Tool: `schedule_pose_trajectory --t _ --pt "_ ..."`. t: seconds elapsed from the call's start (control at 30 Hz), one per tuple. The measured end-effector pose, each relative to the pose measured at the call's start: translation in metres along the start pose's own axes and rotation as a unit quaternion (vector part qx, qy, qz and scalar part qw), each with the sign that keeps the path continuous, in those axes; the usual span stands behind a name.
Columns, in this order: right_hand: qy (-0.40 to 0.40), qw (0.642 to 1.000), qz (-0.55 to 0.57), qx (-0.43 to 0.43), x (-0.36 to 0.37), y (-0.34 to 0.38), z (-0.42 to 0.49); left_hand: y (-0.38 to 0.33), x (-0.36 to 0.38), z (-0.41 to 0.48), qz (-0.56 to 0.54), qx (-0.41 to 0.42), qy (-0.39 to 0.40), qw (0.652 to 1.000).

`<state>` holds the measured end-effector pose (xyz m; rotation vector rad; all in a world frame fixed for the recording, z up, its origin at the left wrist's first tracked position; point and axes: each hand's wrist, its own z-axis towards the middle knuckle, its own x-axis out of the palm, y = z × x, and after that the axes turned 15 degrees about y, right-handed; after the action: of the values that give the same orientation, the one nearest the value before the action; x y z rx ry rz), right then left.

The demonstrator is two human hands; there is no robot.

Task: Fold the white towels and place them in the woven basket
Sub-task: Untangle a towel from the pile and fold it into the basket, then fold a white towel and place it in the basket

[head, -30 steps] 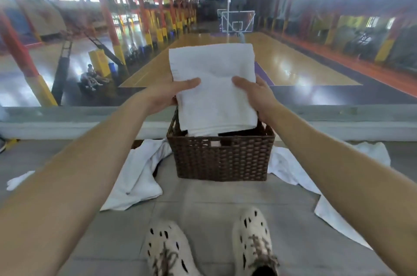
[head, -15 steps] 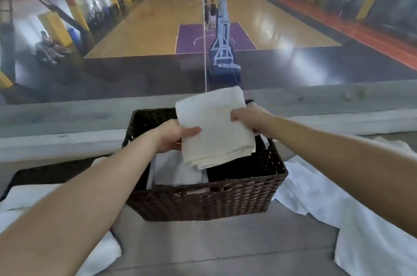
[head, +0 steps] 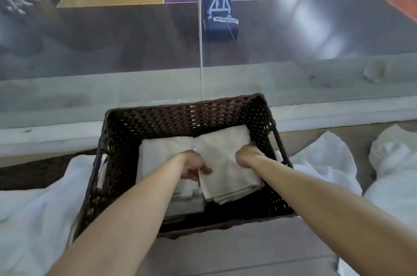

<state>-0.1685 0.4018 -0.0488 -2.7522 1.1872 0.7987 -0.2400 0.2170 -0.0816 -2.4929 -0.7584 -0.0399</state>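
A dark brown woven basket [head: 180,117], rectangular with an open plaited weave that lets specks of light through its walls, sits on the grey slab floor [head: 225,253] close to the floor's far edge, where a pale concrete ledge [head: 135,86] runs across. Both hands are down inside the basket, clamped on a folded white towel [head: 228,172]. The left hand [head: 193,166] pinches the towel's left edge with the thumb lying on top. The right hand [head: 247,155] grips the right edge with its fingers curled out of sight under the cloth. This towel is a thick rectangle of soft terry with several stacked layers showing at its near edge. It lies tilted in the right half of the basket, its far corner near the basket's back wall. Just beside it, in the left half, a second folded towel [head: 162,151] lies flat, and the held one overlaps its right edge. Loose, rumpled white towels lie on the floor on either side of the basket: one heap [head: 33,219] to the left, touching the basket's left wall, another [head: 327,158] to the right and a third [head: 394,163] nearer the floor's right edge. Beyond the ledge, far below, a glossy wooden court and a blue hoop stand [head: 220,16] show.
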Motion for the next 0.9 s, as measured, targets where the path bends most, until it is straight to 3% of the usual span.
schedule_pose_trajectory --t 0.07,0.2,0.3,0.4,0.43,0.5,0.53,0.6,0.67,0.77,0.83,0.9 --pt "0.011 0.999 -0.046 -0.009 -0.006 -0.004 0.009 0.003 -0.002 0.010 0.013 0.010 -0.002 1.000" --pt "0.004 0.999 -0.052 0.012 -0.003 -0.006 0.020 0.011 -0.009 0.025 0.043 0.058 -0.096 0.993" --pt "-0.042 0.992 -0.108 0.045 0.008 -0.007 0.021 0.009 0.000 0.030 0.160 0.048 -0.161 0.973" --pt "-0.110 0.981 -0.157 0.038 0.026 -0.014 0.021 0.009 0.013 0.025 0.267 0.059 -0.267 0.924" --pt "-0.155 0.970 -0.185 0.022 0.032 -0.016 0.021 0.010 0.017 0.018 0.322 0.082 -0.304 0.893" --pt "-0.198 0.938 -0.285 0.006 0.042 -0.017 0.019 0.010 0.022 0.006 0.493 0.117 -0.379 0.774" --pt "-0.184 0.924 -0.335 -0.010 0.043 -0.016 0.022 0.011 0.023 0.003 0.573 0.126 -0.377 0.717" --pt "-0.134 0.912 -0.388 -0.014 0.040 -0.019 0.035 0.016 0.020 0.009 0.672 0.097 -0.290 0.674" --pt "-0.071 0.909 -0.410 0.004 0.037 -0.023 0.046 0.022 0.015 0.022 0.712 0.039 -0.201 0.672" --pt "-0.045 0.903 -0.426 0.001 0.030 -0.017 0.035 0.021 0.013 0.028 0.720 0.000 -0.162 0.675" --pt "-0.037 0.920 -0.386 -0.053 0.019 -0.008 0.007 0.010 0.017 0.015 0.712 0.006 -0.144 0.687" --pt "-0.082 0.940 -0.303 -0.133 0.005 -0.010 -0.033 -0.009 0.021 -0.007 0.702 0.004 -0.141 0.698"
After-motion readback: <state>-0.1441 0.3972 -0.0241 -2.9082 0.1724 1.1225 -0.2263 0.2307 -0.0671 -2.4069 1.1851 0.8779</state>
